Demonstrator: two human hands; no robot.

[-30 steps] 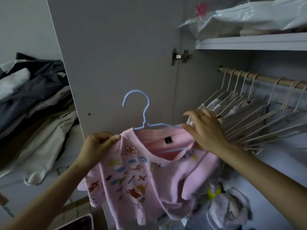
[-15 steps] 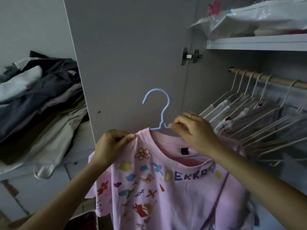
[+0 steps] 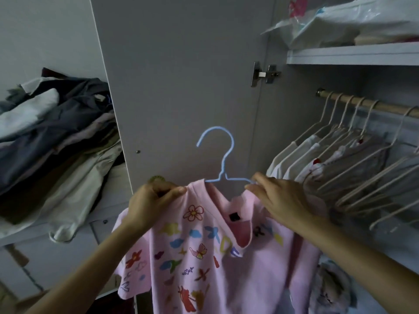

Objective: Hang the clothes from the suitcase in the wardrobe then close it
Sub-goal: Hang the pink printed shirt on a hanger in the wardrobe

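Since half a second back: collar slumped into a V, right arm of hanger (image 3: 223, 168) bared, right hand (image 3: 281, 200) shifted out along it. Nearest, hung low before door (image 3: 181, 75): pink shirt (image 3: 204, 257), printed with a flower, butterfly and coloured letters, draped from hanger, hem lost below frame edge. At shirt's left shoulder, left hand (image 3: 149, 203), fingers curled, thumb pressed on top, pinching a fold of cloth. At shirt's right shoulder, right hand laid palm down, fingertips (image 3: 255, 181) at hanger's right arm; seemingly pinching wire, though grip itself too hidden under fingers to call. Shirt's left side up on hanger, right side sagging off, neck open with a dark label showing inside. Blue hook upright and free in front of door, clear of rail (image 3: 367, 104). Right of door, low down, a crumpled pale bundle (image 3: 328, 288) on wardrobe floor. Left of door, a heap of clothes (image 3: 56, 137), dark, grey and beige, piled on a white ledge. Behind shirt, door itself, swung open, hinge (image 3: 264, 74) at its right edge. Right of door and deeper in, rail with a row of pale hangers (image 3: 353, 168), several carrying white tops, others bare. Above rail, shelf (image 3: 353, 55) stacked with plastic-wrapped packs (image 3: 353, 21).
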